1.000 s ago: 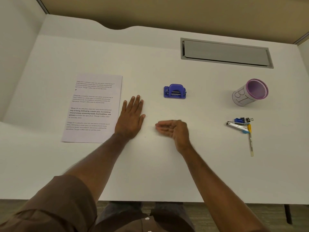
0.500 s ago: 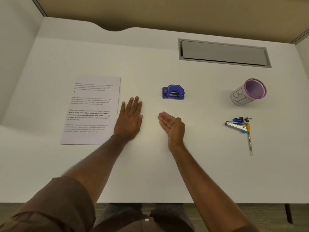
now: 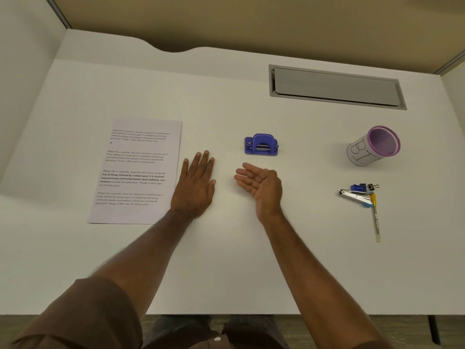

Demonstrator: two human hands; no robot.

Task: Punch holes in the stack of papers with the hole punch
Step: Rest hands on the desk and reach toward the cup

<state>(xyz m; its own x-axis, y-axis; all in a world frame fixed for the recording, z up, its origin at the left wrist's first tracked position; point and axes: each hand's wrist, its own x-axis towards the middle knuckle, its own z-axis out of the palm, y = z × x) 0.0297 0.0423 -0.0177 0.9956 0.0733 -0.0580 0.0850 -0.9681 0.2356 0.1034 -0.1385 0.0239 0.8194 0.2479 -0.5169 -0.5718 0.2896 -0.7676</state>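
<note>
I see my left hand [image 3: 195, 186] flat on the table [image 3: 226, 260] beside the stack of papers [image 3: 137, 172]; my right hand [image 3: 261, 186] loose, empty. Hole punch [image 3: 261, 144] sits beyond. Cup [image 3: 373, 146] reads "BT".

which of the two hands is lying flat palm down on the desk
The left hand, beside the printed papers: its palm is down and its fingers lie straight on the desk. The right hand is turned on its edge, palm facing left, fingers loosely open.
</note>
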